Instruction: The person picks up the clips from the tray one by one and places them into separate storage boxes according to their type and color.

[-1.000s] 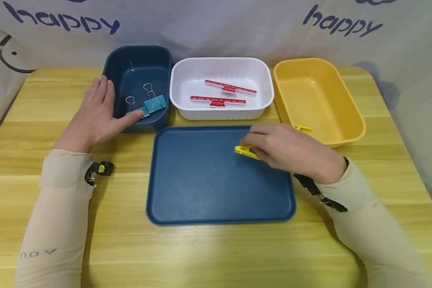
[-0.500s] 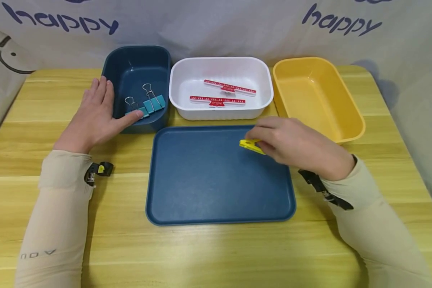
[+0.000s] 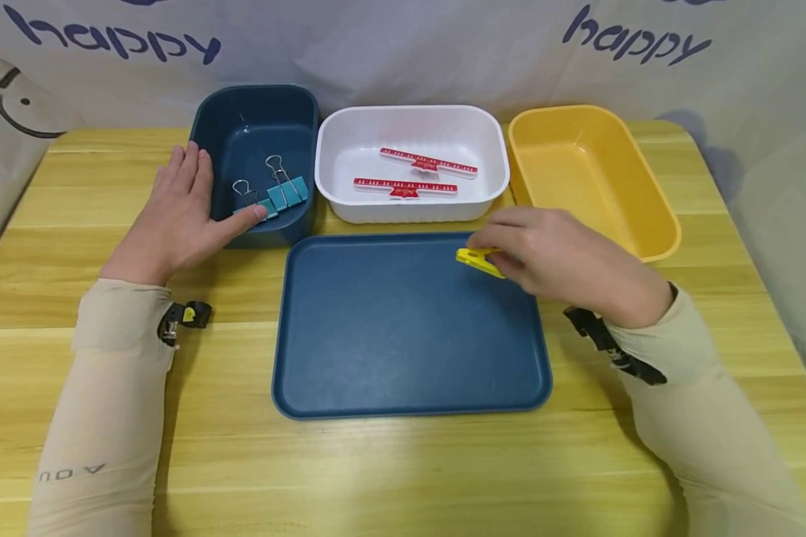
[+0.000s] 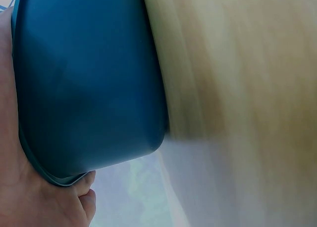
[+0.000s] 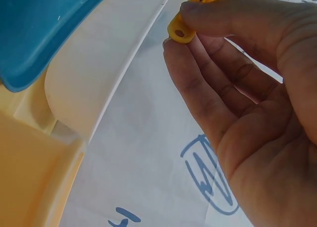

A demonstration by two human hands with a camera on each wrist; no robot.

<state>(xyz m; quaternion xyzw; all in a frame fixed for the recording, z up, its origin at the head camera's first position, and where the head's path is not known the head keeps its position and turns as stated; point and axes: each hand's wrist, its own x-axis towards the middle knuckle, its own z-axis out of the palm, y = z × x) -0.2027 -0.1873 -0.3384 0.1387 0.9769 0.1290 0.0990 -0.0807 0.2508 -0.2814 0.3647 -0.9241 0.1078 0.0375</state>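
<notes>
My right hand (image 3: 554,257) pinches a small yellow plastic clip (image 3: 477,260) between thumb and fingertips, over the far right part of the blue tray (image 3: 403,335). In the right wrist view the clip (image 5: 182,32) shows a hole at one end. My left hand (image 3: 175,212) rests on the rim of the dark blue bin (image 3: 258,142), fingers extended along its left side and thumb across the near rim. Inside that bin lie a teal binder clip (image 3: 287,192) and a second one (image 3: 269,209), partly covered by the thumb.
A white bin (image 3: 349,160) with two red-and-white long clips (image 3: 406,186) stands behind the tray. To its right is a yellow bin (image 3: 591,164), its near left corner hidden by my right hand. A printed cloth (image 3: 403,52) hangs behind the wooden table (image 3: 403,477).
My right hand has moved a little right and away from me, carrying the yellow clip. It now covers a yellow clip seen earlier at the yellow bin's near end. The left hand stays put.
</notes>
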